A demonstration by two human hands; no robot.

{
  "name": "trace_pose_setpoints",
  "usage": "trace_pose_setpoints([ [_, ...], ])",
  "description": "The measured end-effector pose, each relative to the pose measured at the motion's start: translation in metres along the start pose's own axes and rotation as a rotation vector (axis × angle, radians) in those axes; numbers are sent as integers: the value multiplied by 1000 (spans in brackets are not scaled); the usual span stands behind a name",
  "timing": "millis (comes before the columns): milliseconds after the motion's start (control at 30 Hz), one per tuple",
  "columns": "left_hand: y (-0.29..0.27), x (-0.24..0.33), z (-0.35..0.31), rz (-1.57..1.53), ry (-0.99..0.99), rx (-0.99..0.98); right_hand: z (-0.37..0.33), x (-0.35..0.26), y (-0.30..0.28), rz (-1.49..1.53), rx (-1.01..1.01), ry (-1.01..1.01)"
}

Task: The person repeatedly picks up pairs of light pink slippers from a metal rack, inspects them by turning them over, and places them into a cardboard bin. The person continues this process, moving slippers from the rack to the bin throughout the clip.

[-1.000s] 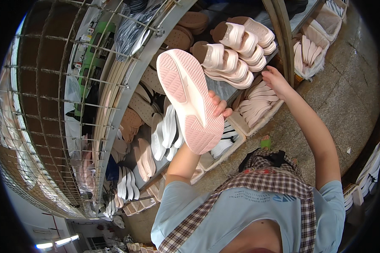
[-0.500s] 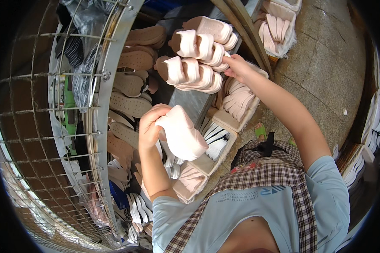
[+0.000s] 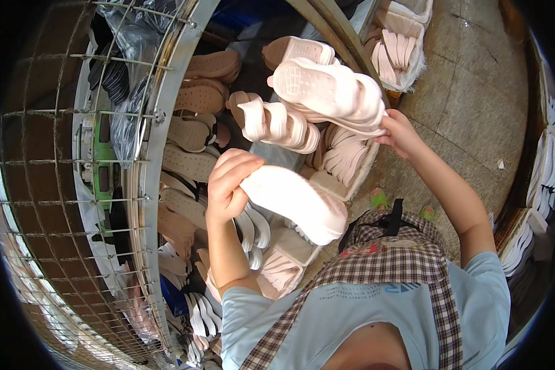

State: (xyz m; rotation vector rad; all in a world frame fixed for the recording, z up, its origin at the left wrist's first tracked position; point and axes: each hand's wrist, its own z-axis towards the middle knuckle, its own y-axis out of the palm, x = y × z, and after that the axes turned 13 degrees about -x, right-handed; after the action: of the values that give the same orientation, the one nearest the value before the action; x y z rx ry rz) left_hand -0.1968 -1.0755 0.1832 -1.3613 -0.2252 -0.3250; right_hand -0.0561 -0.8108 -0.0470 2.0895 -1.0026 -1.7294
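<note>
A pale, nearly white shoe sole point(image 3: 299, 203) is gripped at one end by my left hand point(image 3: 233, 184), its other end pointing down to the right. My right hand point(image 3: 401, 134) pinches the near end of a nested stack of pale pink shoe soles point(image 3: 327, 92), which is raised and tilted over the bench. Beside it on the bench stays another stack of pink soles point(image 3: 274, 126). Part of a further stack point(image 3: 299, 49) shows behind the lifted one.
Wire mesh in a metal frame point(image 3: 151, 117) stands to my left. Brownish soles point(image 3: 191, 161) line the rack beside it. A bin of pink soles point(image 3: 345, 154) sits at the bench's right edge, another bin point(image 3: 401, 46) farther off. Curved metal bars point(image 3: 333, 31) rise at the back.
My right hand has pulled a stack of soles off the bench, towards the right and nearer me. My left hand has turned its sole flatter and moved it right.
</note>
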Motion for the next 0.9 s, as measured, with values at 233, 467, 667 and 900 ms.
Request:
trace_pose_setpoints([
  [233, 2, 5, 45, -5, 160, 41, -66, 3, -33, 12, 8, -93],
  [467, 31, 22, 107, -152, 352, -138, -142, 4, -50, -28, -8, -109],
  [667, 95, 50, 122, -255, 320, -268, -197, 32, -87, -20, -97, -60],
  [900, 134, 79, 50, -434, -183, -603, -263, 44, -128, -130, -135, 79],
])
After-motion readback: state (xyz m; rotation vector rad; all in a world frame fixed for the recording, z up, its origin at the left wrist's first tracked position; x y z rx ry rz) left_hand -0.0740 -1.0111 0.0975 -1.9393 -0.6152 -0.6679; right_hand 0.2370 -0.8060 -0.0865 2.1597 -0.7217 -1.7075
